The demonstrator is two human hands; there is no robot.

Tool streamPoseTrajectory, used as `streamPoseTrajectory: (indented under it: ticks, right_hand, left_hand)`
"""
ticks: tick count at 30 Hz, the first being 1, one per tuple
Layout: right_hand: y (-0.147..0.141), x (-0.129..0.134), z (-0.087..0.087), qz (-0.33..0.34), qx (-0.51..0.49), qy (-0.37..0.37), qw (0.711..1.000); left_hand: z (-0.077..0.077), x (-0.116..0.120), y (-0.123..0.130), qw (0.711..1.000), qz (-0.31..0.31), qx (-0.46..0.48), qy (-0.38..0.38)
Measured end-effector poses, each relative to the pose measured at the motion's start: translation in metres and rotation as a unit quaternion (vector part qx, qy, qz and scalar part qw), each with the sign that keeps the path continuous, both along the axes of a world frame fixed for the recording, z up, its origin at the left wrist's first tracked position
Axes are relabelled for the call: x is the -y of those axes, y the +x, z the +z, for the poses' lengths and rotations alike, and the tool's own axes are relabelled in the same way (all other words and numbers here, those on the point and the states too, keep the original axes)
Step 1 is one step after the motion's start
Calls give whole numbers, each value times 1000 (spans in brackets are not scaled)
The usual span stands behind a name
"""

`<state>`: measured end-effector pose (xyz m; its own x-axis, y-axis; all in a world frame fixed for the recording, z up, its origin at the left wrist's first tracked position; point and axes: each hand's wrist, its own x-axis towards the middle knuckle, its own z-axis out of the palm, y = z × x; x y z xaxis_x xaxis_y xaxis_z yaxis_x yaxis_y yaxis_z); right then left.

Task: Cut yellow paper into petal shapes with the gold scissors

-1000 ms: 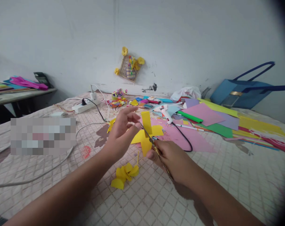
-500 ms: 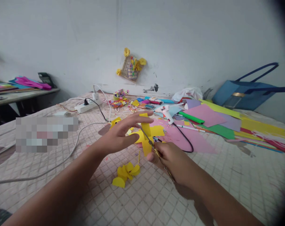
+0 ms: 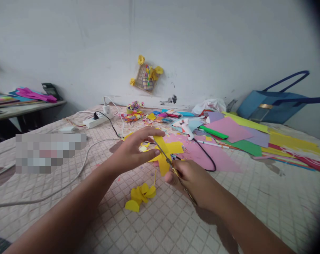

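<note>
My left hand (image 3: 136,150) curls around the left and top of a yellow cross-shaped paper (image 3: 163,165), its thumb and fingertips against it. My right hand (image 3: 190,180) grips a pair of scissors (image 3: 167,159), the blades pointing up and left across the upper strip of the paper. Part of the paper is hidden behind my left fingers. Below, on the quilted cloth, lies a small pile of cut yellow paper pieces (image 3: 141,194), some with rounded ends.
A white glue gun (image 3: 184,127) with a black cord lies beyond my hands on pink paper (image 3: 220,158). Coloured sheets (image 3: 230,129) and a blue bag (image 3: 271,106) are at right. A power strip (image 3: 97,120) and white cable (image 3: 83,173) lie at left. A flower-decorated frame (image 3: 148,77) hangs on the wall.
The upper strip of the yellow paper now leans left, and my left fingertips have shifted slightly left along it. The scissors stay at the paper, their blades looking closer together.
</note>
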<state>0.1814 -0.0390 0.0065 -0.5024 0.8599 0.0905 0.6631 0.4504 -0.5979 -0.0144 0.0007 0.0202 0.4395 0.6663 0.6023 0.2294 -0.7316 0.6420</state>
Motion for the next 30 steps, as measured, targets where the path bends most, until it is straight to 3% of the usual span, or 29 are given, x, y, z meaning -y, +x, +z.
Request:
streamPoseTrajectory:
  ticks: [15,21,30]
  right_hand:
    - [-1,0,3,-13,12,9,1000]
    - [-1,-1,1,1,-6,13,1000]
    - [0,1,3,4,-16,24,1000]
  left_hand:
    - [-5,-3,-2,999,-14,-1,32]
    - [-11,-2,2,997,20,43,63]
    - [-14,2,10,973,105,50,198]
